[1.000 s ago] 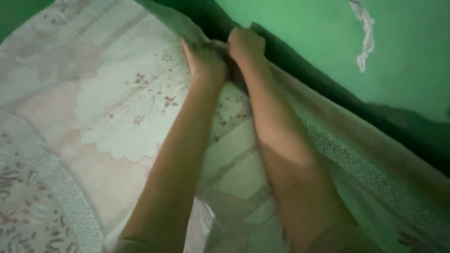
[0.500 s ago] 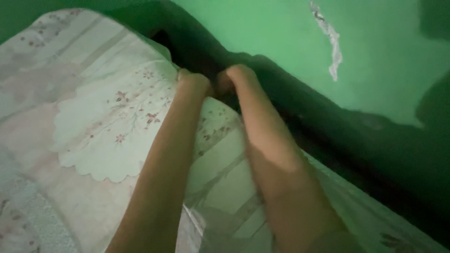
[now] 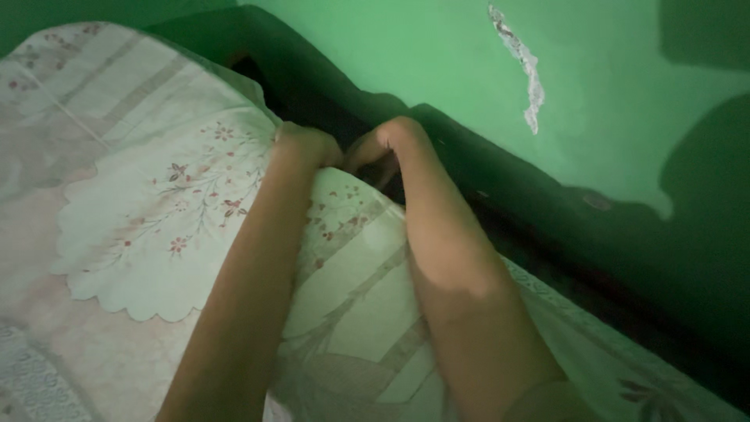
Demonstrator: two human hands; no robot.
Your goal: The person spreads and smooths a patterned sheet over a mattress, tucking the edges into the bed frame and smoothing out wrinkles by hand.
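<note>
Item: pale floral-printed cotton bedsheet (image 3: 180, 227), spread over bed, 6 to 10 o'clock. Left hand (image 3: 306, 147) and right hand (image 3: 383, 144), side by side at 12 o'clock, curled onto sheet's edge, now sunk deeper into dark gap (image 3: 500, 203) against green plaster wall (image 3: 437, 62); edge tucked further.

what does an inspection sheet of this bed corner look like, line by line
surface: mattress under a pale floral sheet, scalloped flower panel near the corner
job's things: sheet edge at the dark gap beside the wall, bunched under both hands
clutter: nothing seen
grippers: left hand fisted on the sheet edge; right hand curled over the edge into the gap, fingertips hidden
cables: nothing seen
surroundings: green wall with a strip of chipped paint; dim light, dark shadow at right
</note>
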